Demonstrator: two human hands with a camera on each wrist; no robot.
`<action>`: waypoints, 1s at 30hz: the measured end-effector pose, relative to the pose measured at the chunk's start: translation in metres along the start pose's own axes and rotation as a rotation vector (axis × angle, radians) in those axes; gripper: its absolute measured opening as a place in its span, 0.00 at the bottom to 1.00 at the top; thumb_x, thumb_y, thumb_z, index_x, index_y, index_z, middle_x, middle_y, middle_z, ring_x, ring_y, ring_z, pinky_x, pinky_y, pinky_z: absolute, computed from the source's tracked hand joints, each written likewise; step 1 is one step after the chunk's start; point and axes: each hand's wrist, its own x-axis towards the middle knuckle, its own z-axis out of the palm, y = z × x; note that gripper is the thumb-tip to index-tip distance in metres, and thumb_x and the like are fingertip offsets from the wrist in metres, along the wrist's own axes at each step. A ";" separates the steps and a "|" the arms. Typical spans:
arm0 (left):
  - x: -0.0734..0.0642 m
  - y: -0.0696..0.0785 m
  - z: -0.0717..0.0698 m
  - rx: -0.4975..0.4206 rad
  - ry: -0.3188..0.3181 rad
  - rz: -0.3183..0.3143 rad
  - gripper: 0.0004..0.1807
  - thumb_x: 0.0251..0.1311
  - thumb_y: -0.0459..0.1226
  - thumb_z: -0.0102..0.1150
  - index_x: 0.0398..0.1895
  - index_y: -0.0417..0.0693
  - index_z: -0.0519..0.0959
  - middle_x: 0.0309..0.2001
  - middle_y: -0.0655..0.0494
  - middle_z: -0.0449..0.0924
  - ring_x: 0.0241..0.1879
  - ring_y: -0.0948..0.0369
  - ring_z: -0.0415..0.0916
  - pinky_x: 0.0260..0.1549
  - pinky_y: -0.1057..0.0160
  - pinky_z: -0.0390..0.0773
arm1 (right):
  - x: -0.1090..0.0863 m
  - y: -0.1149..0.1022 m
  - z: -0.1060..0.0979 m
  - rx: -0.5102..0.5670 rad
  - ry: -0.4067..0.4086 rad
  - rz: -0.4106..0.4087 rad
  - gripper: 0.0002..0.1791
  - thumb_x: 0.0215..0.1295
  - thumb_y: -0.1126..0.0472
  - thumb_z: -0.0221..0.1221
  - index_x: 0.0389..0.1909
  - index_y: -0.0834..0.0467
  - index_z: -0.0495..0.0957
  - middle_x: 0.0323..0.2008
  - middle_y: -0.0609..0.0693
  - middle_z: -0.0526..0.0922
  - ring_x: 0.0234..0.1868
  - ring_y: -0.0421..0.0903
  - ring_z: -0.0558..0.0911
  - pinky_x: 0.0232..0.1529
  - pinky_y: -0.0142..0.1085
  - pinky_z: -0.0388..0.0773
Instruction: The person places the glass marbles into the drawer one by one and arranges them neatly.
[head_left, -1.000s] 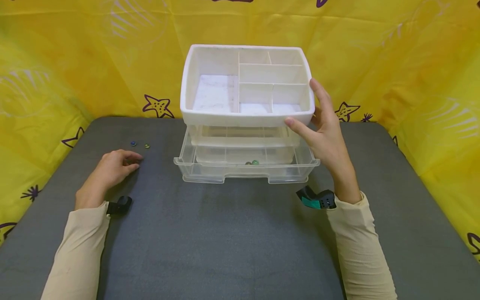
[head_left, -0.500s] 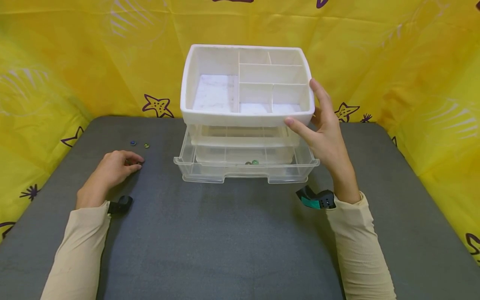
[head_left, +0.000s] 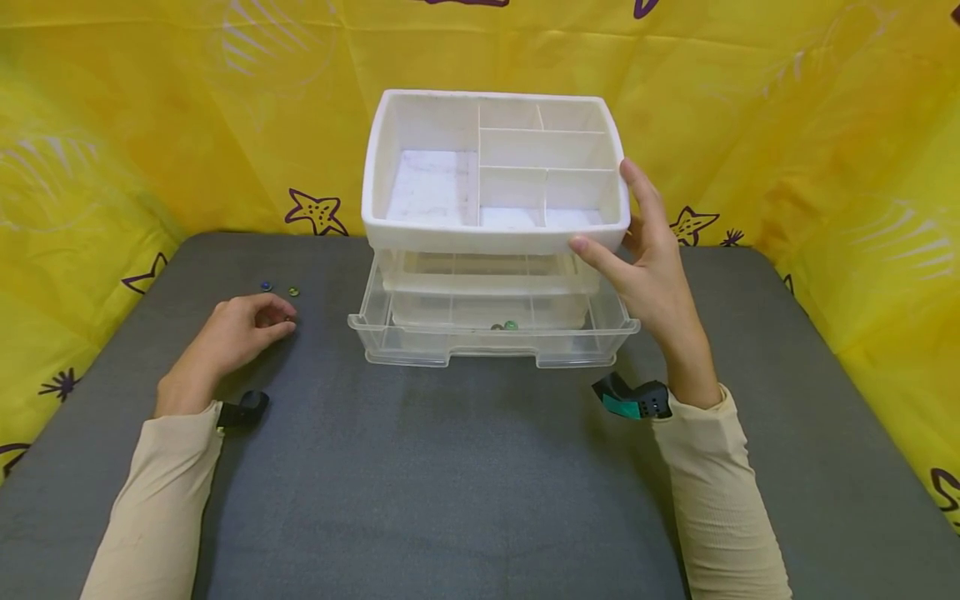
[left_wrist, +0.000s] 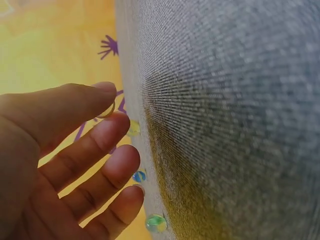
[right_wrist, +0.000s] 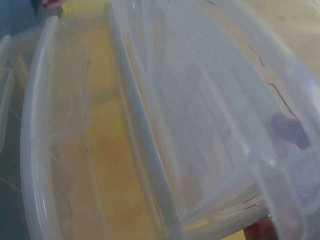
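Note:
My left hand (head_left: 243,337) pinches a small marble (left_wrist: 106,111) between thumb and forefinger, just above the cloth. The fingers hide most of it, but a clear, rounded edge shows in the left wrist view. A blue marble (head_left: 266,286) and a yellow-green marble (head_left: 293,291) lie on the cloth beyond that hand. On the right, my other hand (head_left: 648,267) grips the right end of a white drawer organizer (head_left: 480,237), thumb at its front corner. The organizer's clear bottom drawer (head_left: 491,342) is pulled out, with a green marble (head_left: 511,325) and a darker one (head_left: 496,327) inside.
Dividers split the organizer's top tray (head_left: 547,169) into several compartments. Above the bottom drawer, two shallower drawers (head_left: 491,283) stick out less far. Grey cloth (head_left: 450,483) covers the table, and a yellow patterned curtain (head_left: 247,150) closes off the back and sides.
The left hand has shifted slightly right, its thumb and forefinger now around a marble. My right hand stays on the organizer, which has not moved.

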 end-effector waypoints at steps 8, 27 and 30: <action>0.000 0.005 0.001 -0.025 0.052 0.029 0.08 0.62 0.35 0.65 0.42 0.41 0.83 0.34 0.47 0.85 0.31 0.60 0.75 0.30 0.71 0.70 | 0.000 0.000 0.000 -0.002 0.000 -0.004 0.47 0.64 0.66 0.64 0.79 0.47 0.50 0.76 0.44 0.52 0.59 0.53 0.75 0.60 0.46 0.79; -0.001 0.032 -0.008 -0.032 0.106 0.058 0.09 0.63 0.35 0.65 0.43 0.40 0.84 0.36 0.45 0.85 0.34 0.54 0.76 0.30 0.74 0.70 | -0.001 -0.001 0.000 0.009 -0.007 -0.001 0.47 0.64 0.66 0.63 0.79 0.47 0.49 0.76 0.44 0.52 0.59 0.53 0.75 0.56 0.36 0.79; -0.002 0.036 -0.009 -0.035 0.121 0.073 0.09 0.62 0.34 0.65 0.43 0.40 0.84 0.37 0.45 0.85 0.35 0.55 0.75 0.30 0.76 0.69 | -0.001 -0.001 0.000 0.010 -0.008 -0.001 0.47 0.64 0.66 0.64 0.79 0.47 0.49 0.76 0.43 0.52 0.58 0.53 0.75 0.55 0.35 0.80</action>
